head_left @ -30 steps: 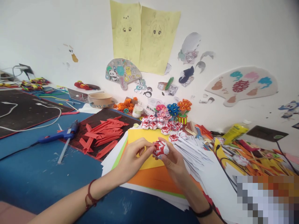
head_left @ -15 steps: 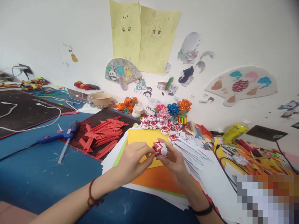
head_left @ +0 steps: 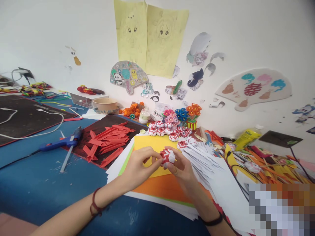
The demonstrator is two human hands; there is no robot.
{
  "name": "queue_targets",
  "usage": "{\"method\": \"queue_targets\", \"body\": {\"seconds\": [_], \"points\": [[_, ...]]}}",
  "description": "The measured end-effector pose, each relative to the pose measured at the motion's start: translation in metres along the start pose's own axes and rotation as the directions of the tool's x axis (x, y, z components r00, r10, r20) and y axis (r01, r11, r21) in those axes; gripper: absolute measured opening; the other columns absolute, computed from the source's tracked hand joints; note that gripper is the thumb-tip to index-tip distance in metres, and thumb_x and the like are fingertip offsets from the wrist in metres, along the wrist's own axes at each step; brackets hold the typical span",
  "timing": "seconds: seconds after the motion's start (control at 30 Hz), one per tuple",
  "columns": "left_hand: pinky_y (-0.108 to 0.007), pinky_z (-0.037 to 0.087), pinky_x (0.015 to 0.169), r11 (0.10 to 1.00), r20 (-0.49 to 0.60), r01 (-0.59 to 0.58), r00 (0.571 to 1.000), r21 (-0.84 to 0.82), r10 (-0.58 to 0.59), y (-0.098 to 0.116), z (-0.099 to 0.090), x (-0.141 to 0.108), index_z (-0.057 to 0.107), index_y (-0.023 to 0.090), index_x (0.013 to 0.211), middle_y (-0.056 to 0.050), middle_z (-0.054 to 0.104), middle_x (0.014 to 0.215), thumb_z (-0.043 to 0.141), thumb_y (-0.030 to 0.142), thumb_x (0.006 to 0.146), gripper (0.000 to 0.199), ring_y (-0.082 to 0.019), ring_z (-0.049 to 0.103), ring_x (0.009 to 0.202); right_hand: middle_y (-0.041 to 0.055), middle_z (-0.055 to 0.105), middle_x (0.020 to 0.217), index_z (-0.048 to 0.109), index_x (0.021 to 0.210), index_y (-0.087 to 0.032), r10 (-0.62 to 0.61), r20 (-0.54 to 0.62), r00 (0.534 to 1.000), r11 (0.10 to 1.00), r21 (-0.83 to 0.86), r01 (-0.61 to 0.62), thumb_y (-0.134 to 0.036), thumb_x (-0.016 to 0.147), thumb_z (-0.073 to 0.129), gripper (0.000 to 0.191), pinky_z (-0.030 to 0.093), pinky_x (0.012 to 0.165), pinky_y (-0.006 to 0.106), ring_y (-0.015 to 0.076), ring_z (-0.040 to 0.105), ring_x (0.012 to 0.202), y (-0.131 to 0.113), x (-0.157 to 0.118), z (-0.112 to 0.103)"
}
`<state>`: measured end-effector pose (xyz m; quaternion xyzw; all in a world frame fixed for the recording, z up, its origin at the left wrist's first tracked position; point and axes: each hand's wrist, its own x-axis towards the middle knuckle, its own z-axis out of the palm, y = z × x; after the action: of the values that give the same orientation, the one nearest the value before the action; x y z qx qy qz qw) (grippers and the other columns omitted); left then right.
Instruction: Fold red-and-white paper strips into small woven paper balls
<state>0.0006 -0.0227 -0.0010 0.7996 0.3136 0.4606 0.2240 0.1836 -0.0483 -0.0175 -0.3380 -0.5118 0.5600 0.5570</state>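
A small red and white folded-paper ball (head_left: 168, 156) is between my hands, above stacked yellow and orange paper (head_left: 162, 186). My right hand (head_left: 180, 167) holds it from the right, thumb below and fingers behind. The pinched fingertips of my left hand (head_left: 142, 165) touch its left side. Just beyond are several similar red and white paper balls (head_left: 160, 131). Folded red paper strips (head_left: 108, 141) lie on a dark mat to the left, and folded white strips (head_left: 203, 160) are at the right of the paper stack.
A blue glue gun (head_left: 65, 141) rests on the blue table (head_left: 31, 183) at left. Behind are a beige bowl (head_left: 105, 104), a small bottle (head_left: 144, 116) and flower crafts (head_left: 182, 114). A yellow bottle (head_left: 248, 137), black cable and colored paper strips (head_left: 275, 164) lie right.
The fingers of my left hand have shifted slightly at the ball's left side, with the gap between thumb and forefinger a little wider. My right hand keeps its hold.
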Motion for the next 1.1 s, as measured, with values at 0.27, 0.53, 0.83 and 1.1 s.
{"method": "queue_targets", "body": {"seconds": [0.27, 0.53, 0.83, 1.1], "points": [[-0.022, 0.041, 0.061, 0.828, 0.190, 0.368, 0.930, -0.423, -0.316, 0.0021, 0.0005, 0.0060, 0.073, 0.012, 0.080, -0.006, 0.071, 0.077, 0.064, 0.037, 0.087, 0.027, -0.014, 0.059, 0.069, 0.0057, 0.069, 0.102, 0.063, 0.119, -0.026, -0.032, -0.019, 0.999, 0.999, 0.018, 0.033, -0.036, 0.074, 0.080, 0.049, 0.052, 0.073, 0.033, 0.0193, 0.063, 0.084, 0.0042, 0.0013, -0.0013], [-0.022, 0.040, 0.059, 0.854, 0.153, 0.365, 0.931, -0.370, -0.331, 0.0008, 0.0027, 0.0060, 0.073, 0.012, 0.080, -0.006, 0.071, 0.076, 0.063, 0.038, 0.087, 0.028, -0.014, 0.059, 0.069, 0.0054, 0.067, 0.101, 0.063, 0.119, -0.026, -0.025, -0.025, 0.999, 0.999, 0.018, 0.026, -0.034, 0.075, 0.079, 0.048, 0.052, 0.075, 0.033, 0.0190, 0.062, 0.086, 0.0075, 0.0014, -0.0012], [-0.022, 0.033, 0.054, 0.859, 0.161, 0.372, 0.928, -0.352, -0.336, -0.0062, 0.0051, 0.0045, 0.074, 0.013, 0.080, -0.005, 0.069, 0.074, 0.066, 0.040, 0.084, 0.029, -0.012, 0.052, 0.062, 0.0054, 0.067, 0.102, 0.063, 0.117, -0.026, -0.042, -0.015, 0.999, 0.999, 0.005, 0.042, -0.035, 0.075, 0.079, 0.046, 0.051, 0.074, 0.033, 0.0181, 0.061, 0.082, 0.0061, 0.0015, -0.0002], [-0.023, 0.023, 0.050, 0.880, 0.158, 0.382, 0.923, -0.282, -0.350, -0.0044, 0.0047, 0.0022, 0.071, 0.014, 0.078, 0.000, 0.059, 0.065, 0.066, 0.043, 0.084, 0.030, -0.007, 0.032, 0.053, 0.0048, 0.064, 0.101, 0.061, 0.117, -0.027, -0.025, 0.019, 1.000, 0.999, -0.023, 0.025, -0.034, 0.077, 0.078, 0.043, 0.050, 0.074, 0.033, 0.0181, 0.059, 0.083, 0.0051, -0.0006, -0.0014]]}}
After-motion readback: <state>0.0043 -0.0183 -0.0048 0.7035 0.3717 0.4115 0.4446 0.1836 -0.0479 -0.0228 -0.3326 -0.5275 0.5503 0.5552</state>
